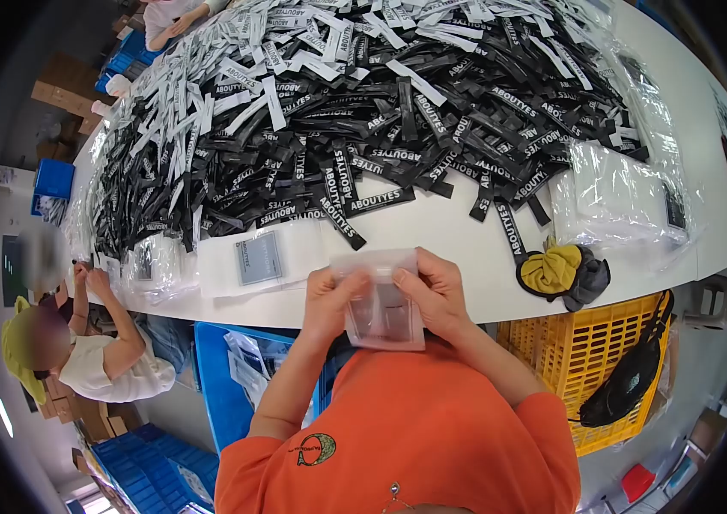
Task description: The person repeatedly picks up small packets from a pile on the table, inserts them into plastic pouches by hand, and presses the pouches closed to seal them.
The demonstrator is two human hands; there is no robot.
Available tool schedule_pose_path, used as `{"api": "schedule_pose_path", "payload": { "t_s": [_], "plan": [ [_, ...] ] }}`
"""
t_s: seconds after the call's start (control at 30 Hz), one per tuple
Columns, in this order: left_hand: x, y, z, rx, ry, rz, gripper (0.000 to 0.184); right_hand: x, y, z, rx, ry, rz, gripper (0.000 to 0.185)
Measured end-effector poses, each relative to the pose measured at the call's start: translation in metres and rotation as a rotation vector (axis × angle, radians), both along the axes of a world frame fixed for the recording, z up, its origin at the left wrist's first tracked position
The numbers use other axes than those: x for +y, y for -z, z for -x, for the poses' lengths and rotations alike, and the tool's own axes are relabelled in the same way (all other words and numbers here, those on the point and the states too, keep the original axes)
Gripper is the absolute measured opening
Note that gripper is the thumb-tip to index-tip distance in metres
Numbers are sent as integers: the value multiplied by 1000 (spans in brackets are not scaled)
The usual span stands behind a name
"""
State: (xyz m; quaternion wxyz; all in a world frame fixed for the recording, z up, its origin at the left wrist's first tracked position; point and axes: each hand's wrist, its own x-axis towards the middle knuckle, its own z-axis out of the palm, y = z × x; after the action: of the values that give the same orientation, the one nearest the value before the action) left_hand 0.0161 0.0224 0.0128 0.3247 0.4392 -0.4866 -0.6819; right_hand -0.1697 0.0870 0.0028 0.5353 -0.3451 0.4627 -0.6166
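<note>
From here I see the left hand (327,298) and right hand (437,296) each with a pinching grip on the translucent pouch's (387,324) upper part, beside the table's (479,257) near edge, where uneven thumb pressure could crease it or let it slip.

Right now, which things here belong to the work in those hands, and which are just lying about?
Likely part of the job:
clear packet, held in the left hand and right hand
printed strips heaped on the table
grey-panelled packet, left of the hands

Probably just lying about:
yellow and grey fabric bundle
black bag against the yellow crate
</note>
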Motion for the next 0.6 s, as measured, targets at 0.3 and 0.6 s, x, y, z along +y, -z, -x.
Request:
{"api": "schedule_pose_path", "payload": {
  "t_s": [0.3,0.6],
  "plan": [
    [-16,-55,-197,-460,292,-128,29,-112,-28,51,910,272,499,26],
    [-19,-67,-152,-737,362,437,40,-227,34,129,1665,445,90,51]
  ]
}}
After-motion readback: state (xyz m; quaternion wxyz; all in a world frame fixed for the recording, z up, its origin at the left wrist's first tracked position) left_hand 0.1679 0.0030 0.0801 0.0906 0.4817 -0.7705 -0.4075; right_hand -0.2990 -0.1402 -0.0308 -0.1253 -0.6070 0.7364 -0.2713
